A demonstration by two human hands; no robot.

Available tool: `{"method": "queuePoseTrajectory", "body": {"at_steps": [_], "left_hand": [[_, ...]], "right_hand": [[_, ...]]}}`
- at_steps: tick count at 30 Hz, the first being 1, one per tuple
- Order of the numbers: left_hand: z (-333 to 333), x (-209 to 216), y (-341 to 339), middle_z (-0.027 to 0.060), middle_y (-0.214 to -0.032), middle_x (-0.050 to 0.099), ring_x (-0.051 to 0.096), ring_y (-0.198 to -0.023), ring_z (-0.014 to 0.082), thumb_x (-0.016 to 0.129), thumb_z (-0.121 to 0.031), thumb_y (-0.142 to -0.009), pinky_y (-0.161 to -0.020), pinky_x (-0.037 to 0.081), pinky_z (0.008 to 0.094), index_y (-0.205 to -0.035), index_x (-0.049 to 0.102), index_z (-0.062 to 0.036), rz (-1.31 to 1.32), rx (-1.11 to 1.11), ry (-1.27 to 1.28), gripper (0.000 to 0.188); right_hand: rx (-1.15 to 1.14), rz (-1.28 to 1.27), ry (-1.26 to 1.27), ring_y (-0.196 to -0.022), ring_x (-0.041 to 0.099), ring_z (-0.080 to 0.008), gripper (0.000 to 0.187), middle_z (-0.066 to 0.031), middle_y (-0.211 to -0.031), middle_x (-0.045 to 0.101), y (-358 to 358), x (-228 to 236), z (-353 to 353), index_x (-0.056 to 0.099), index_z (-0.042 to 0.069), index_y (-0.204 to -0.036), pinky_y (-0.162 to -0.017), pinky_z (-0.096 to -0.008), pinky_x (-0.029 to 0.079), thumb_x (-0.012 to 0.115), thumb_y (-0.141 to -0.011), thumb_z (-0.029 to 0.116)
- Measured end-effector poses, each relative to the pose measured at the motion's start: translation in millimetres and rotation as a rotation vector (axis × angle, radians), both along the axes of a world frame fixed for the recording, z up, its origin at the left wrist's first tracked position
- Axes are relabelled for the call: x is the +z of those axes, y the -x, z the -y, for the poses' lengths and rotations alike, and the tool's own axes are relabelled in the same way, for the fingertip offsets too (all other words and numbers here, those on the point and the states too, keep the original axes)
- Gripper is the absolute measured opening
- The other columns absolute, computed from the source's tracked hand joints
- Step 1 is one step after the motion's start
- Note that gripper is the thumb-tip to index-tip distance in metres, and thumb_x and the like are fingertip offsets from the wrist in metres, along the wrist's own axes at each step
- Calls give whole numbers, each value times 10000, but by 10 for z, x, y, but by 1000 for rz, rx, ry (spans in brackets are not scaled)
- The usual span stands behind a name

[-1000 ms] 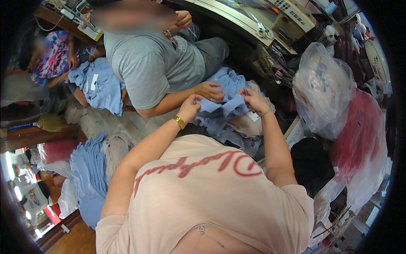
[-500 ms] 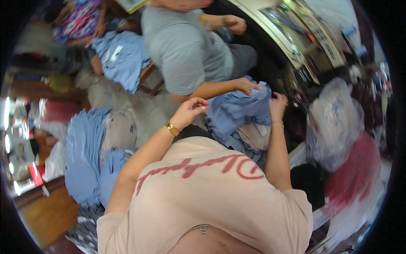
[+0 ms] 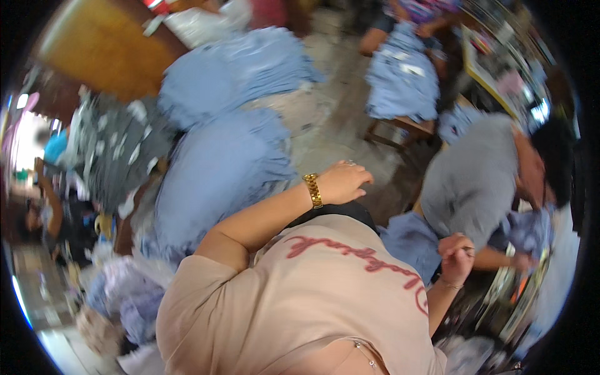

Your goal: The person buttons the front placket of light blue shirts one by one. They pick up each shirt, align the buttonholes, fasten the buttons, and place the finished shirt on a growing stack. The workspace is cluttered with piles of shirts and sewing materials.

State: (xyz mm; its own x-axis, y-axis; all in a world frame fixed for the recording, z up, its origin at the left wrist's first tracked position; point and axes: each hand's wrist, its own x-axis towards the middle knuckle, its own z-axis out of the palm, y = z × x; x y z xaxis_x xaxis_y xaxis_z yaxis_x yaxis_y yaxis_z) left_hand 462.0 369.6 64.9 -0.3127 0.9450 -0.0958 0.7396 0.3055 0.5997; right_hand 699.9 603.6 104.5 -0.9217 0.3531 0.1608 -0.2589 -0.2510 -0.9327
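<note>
My left hand [image 3: 345, 182], with a gold watch [image 3: 313, 190] at its wrist, hangs in front of my waist with loosely bent fingers and nothing visible in it. Closest to it on the left is a big pile of light-blue fabric pieces [image 3: 219, 178]. My right hand [image 3: 456, 257] is raised with curled fingers. Something small and dark shows at those fingers, too blurred to name. Just left of this hand lies bunched blue cloth [image 3: 409, 240], apparently apart from it.
A person in a grey shirt [image 3: 472, 178] bends over blue cloth at the right. Beyond, a wooden stool [image 3: 406, 128] bears stacked blue pieces near another person. More blue pieces [image 3: 234, 75] and dark grey garments [image 3: 125, 147] are heaped at the left. A wooden panel [image 3: 115, 47] stands far left.
My view and body have turned left, so the blue piles now lie in front. My right hand has come away from the blue cloth and its fingers have curled.
</note>
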Motion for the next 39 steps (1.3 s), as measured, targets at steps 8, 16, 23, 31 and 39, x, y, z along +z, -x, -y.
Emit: {"method": "queuePoseTrajectory", "body": {"at_steps": [8, 16, 23, 31, 39], "left_hand": [[3023, -669, 37, 129, -978, 588, 552, -914, 306, 525, -274, -783, -788, 427, 423, -1002, 559, -93, 4, 927, 425, 286], [4788, -1181, -841, 120, -995, 572, 531, -939, 280, 583, -246, -745, -798, 426, 358, -940, 602, -78, -342, 2048, 103, 258], [5011, -1404, -1285, 130, -854, 614, 586, -799, 237, 666, -248, -700, -742, 447, 324, -983, 591, 1, 49, 2622, -210, 385], [4630, -1411, -1233, 84, -888, 611, 578, -774, 190, 596, -191, -785, -708, 450, 305, -958, 567, 33, 157, 2577, -1503, 285], [4292, -867, -1740, 142, -1003, 584, 568, -910, 210, 592, -283, -812, -804, 431, 309, -1042, 533, 43, 52, 2625, -1022, 403]], "right_hand": [[423, 667, -320, -481, 371, -27, 227, 30, -593, 470, 1730, -615, 1666, 589, 42, -847, -425, -175, 281, 453, -891, 219], [666, 723, -478, -447, 423, -65, 166, -20, -759, 557, 3455, -1471, 2598, 580, 27, -955, -406, -204, 334, 495, -830, 94], [620, 944, -318, -429, 429, -121, 198, -35, -671, 501, 4552, -2289, 3356, 535, 50, -1021, -392, -254, 347, 506, -834, 109], [1027, 1143, -11, -369, 301, -94, 137, -3, -581, 391, 4731, -2365, 3182, 485, 68, -858, -331, -244, 245, 554, -834, 184], [1064, 1055, 112, -349, 300, -74, 185, -7, -608, 484, 4768, -1530, 2758, 508, 50, -881, -322, -199, 229, 574, -827, 214]]}}
